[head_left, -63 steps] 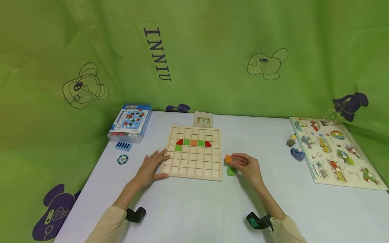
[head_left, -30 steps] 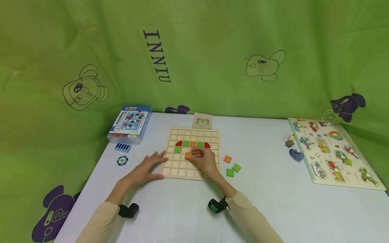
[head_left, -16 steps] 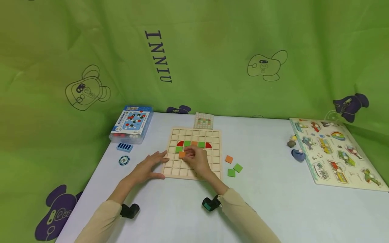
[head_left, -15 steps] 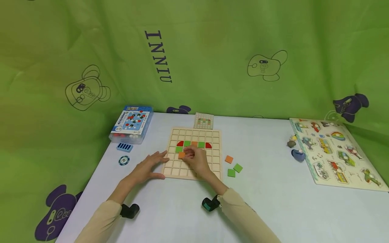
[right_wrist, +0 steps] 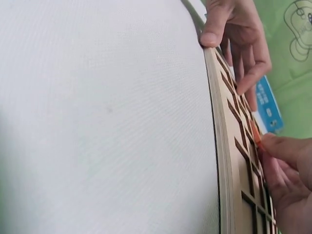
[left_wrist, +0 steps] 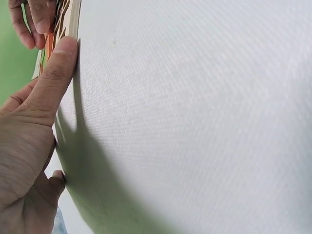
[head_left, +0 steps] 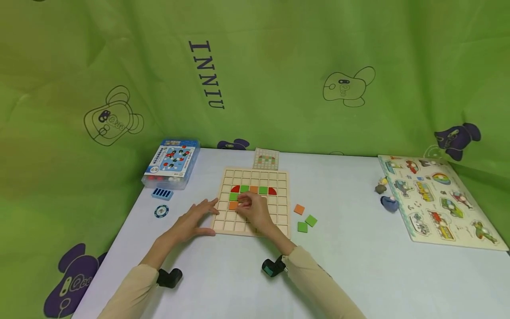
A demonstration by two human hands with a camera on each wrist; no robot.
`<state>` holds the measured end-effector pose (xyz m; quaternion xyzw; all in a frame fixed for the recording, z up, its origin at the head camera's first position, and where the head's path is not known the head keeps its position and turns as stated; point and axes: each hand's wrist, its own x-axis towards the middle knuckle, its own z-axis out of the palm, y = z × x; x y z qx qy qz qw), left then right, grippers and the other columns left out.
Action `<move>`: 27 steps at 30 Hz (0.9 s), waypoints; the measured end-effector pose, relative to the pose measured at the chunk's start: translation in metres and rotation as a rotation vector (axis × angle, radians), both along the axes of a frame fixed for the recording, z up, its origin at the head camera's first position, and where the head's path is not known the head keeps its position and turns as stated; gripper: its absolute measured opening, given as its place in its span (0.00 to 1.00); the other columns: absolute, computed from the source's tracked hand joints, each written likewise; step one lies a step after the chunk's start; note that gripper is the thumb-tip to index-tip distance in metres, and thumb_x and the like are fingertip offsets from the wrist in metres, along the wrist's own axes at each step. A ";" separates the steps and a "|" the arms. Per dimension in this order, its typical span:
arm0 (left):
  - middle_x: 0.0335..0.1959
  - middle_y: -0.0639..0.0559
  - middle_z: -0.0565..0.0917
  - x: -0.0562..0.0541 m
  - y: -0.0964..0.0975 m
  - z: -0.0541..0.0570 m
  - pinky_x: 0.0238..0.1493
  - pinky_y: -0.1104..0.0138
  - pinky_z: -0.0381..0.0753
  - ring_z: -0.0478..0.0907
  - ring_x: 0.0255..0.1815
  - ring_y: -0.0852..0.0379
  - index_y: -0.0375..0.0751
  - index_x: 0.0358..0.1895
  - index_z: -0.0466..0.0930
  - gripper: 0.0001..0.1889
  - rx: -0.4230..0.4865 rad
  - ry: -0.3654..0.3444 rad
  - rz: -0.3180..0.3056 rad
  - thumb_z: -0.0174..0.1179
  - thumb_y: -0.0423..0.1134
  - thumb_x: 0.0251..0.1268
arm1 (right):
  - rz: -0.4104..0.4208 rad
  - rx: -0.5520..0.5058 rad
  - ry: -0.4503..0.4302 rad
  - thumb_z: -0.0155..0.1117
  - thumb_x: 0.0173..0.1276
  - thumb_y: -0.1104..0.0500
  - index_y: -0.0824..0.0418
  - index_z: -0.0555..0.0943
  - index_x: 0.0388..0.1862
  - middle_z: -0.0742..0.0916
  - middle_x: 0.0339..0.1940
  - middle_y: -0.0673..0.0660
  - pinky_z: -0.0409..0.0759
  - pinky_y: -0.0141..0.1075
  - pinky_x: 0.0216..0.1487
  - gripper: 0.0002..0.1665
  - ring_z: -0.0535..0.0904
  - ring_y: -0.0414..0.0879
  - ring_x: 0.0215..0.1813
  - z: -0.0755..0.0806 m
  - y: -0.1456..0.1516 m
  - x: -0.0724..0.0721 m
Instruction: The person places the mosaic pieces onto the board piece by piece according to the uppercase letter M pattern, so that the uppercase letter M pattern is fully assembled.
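A wooden grid board (head_left: 259, 228) holds a row of red quarter-round, green and orange tiles, with one green tile (head_left: 233, 196) in the row below. Directly under that green tile, an orange square tile (head_left: 233, 205) lies at a cell on the left side. My right hand (head_left: 256, 215) pinches this tile at its right edge; in the right wrist view the thumb meets the orange tile (right_wrist: 256, 134) low at the grid. My left hand (head_left: 193, 223) rests along the board's left side, fingers spread, thumb (left_wrist: 61, 58) on the near corner.
Right of the board lie a loose orange tile (head_left: 299, 209) and two green tiles (head_left: 311, 220). A pattern card (head_left: 266, 158) sits behind the board. At left are a boxed kit (head_left: 171, 164), a blue piece (head_left: 162, 194) and a round chip (head_left: 161, 211); a picture puzzle (head_left: 442, 199) lies right.
My right hand has picked up an orange tile from the right of the board, carried it left over the grid and lowered it below the green tile. My left hand has stayed at the board.
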<state>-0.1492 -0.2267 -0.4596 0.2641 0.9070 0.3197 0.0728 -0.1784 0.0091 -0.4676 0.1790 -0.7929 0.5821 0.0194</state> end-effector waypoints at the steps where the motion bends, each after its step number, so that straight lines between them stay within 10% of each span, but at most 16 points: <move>1: 0.73 0.40 0.60 0.000 0.000 0.000 0.69 0.38 0.45 0.52 0.72 0.32 0.40 0.54 0.77 0.27 0.005 -0.001 0.001 0.72 0.42 0.49 | 0.002 -0.010 -0.001 0.70 0.54 0.75 0.77 0.80 0.43 0.86 0.39 0.68 0.84 0.31 0.38 0.16 0.85 0.57 0.38 0.000 0.000 0.000; 13: 0.73 0.42 0.60 0.001 -0.001 -0.004 0.71 0.40 0.46 0.52 0.73 0.34 0.41 0.54 0.78 0.27 -0.016 0.010 0.020 0.73 0.43 0.47 | 0.021 -0.083 -0.148 0.68 0.58 0.73 0.74 0.79 0.47 0.85 0.44 0.69 0.83 0.32 0.44 0.17 0.84 0.58 0.44 0.012 0.053 0.008; 27: 0.73 0.45 0.61 0.001 0.003 -0.005 0.72 0.42 0.44 0.52 0.74 0.36 0.41 0.60 0.74 0.33 -0.025 0.005 0.040 0.72 0.45 0.47 | -0.168 0.159 -0.003 0.68 0.57 0.74 0.73 0.80 0.46 0.86 0.40 0.67 0.82 0.29 0.40 0.16 0.83 0.55 0.40 0.021 0.195 0.057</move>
